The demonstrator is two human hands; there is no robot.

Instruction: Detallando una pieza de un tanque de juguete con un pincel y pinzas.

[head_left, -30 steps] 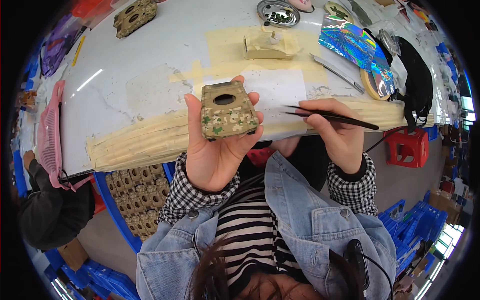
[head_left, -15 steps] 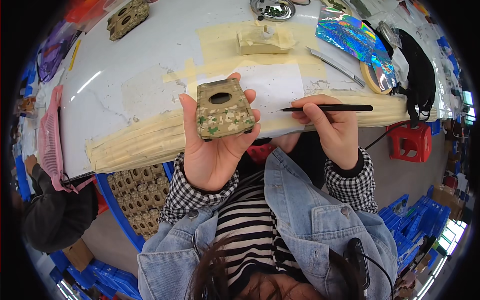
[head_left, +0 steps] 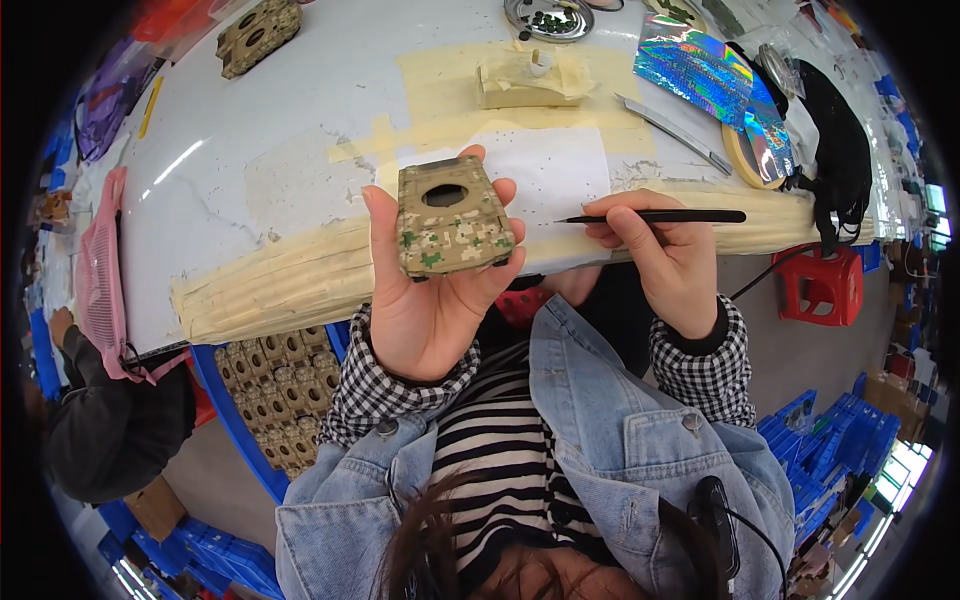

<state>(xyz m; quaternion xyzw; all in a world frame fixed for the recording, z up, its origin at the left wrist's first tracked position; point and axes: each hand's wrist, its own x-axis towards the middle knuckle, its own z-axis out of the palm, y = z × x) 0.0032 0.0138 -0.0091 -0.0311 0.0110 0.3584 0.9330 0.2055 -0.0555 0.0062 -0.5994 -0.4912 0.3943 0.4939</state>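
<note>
Head view: your left hand (head_left: pixel 435 300) has tilted the camouflage block (head_left: pixel 452 216) upright, fingers wrapped round it above the desk (head_left: pixel 260 150), while your right hand's (head_left: pixel 670 260) fingers now level the pinched thin brush (head_left: pixel 655 216) beside it.

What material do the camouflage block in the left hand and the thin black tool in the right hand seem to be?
Camouflage-painted block with an oval hole: probably moulded plastic or resin, matte paint, crisp edges. Thin black pointed tool: a smooth dark handle, maybe plastic or lacquered wood; its tip is too small to tell.
</note>
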